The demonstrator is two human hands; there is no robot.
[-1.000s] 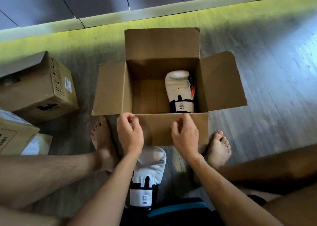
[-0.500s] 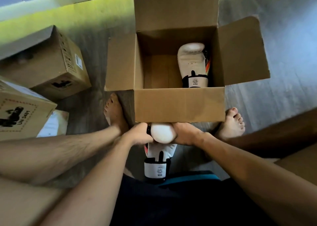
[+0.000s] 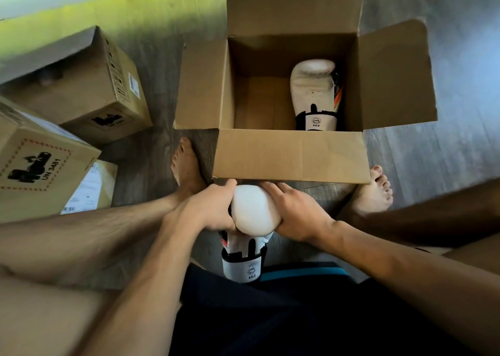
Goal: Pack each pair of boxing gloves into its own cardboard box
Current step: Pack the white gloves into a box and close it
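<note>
My left hand (image 3: 208, 209) and right hand (image 3: 295, 215) curl round the padded end of the white boxing glove (image 3: 253, 215), gripping it from both sides, I judge, to lift it beside its mate (image 3: 313, 93) in the open cardboard box (image 3: 292, 155).

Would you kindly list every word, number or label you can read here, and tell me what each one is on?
"6OZ": cuff of the glove inside the open box.
"6OZ": cuff of the second glove, outside that box.
"UN 3481": nearest closed box on the left.
Too small or blurred: the round logos on both cuffs, the print and stickers on the farther closed box, and the white sheet.
</note>
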